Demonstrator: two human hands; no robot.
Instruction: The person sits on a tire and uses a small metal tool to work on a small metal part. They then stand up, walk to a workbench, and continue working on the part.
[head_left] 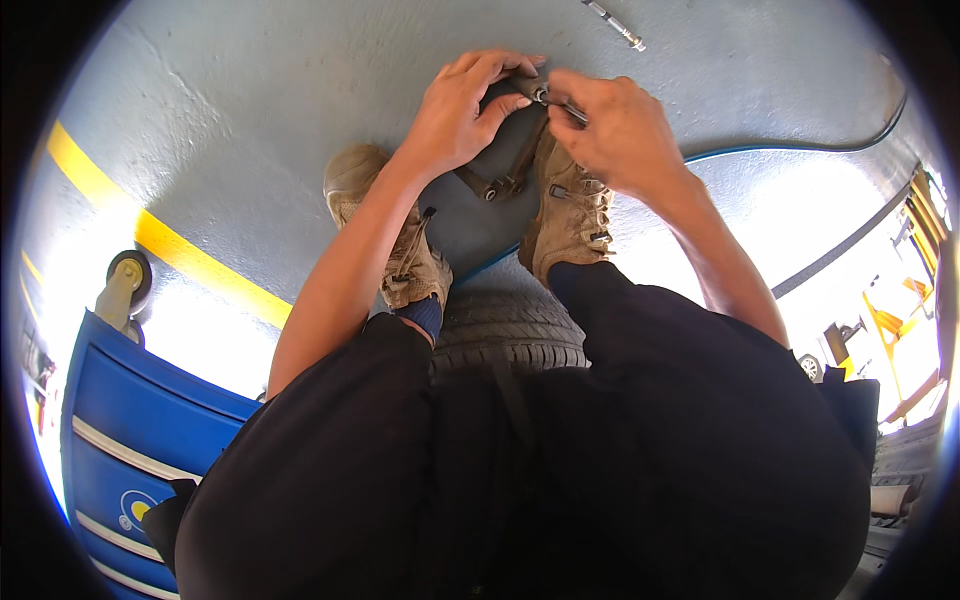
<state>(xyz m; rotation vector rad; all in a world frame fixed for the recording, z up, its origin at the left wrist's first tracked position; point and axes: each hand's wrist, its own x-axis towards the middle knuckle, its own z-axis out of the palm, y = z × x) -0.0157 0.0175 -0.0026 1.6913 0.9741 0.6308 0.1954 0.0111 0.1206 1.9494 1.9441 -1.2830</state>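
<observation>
Places are taken from the right boot point(572, 205), brown and laced.

1. Floor point(240, 70), grey, painted: beneath the right boot and all around it.
2. Drawer cabinet point(150, 385), blue: well apart, to the boot's left and behind.
3. Tyre point(510, 335), black: just behind the boot's heel, partly covered by our trousers.
4. Hose point(790, 149), blue: seen either side of the boot.
5. Left boot point(355, 180), matching: to the right boot's left.
6. Left hand point(455, 115): beyond the right boot's toe, fingers curled and pinching the held metal piece.
7. Right hand point(622, 130): above the toe, slightly blurred, fingers closed on a slim rod.
8. Casting point(502, 187), dark, bracket-like: left of the boot. Whether it joins the held piece we cannot tell.
9. Held metal piece point(528, 89), dark, bright ring at its end: just past the toe. We judge it stiff, dense, possibly greasy; best gripped around its body, clear of the ring.
10. Loose bar point(620, 27), silvery: well beyond the toe.
11. Slim rod point(574, 113), metallic: over the toe; presumably light, rigid, best held mid-shank.
</observation>
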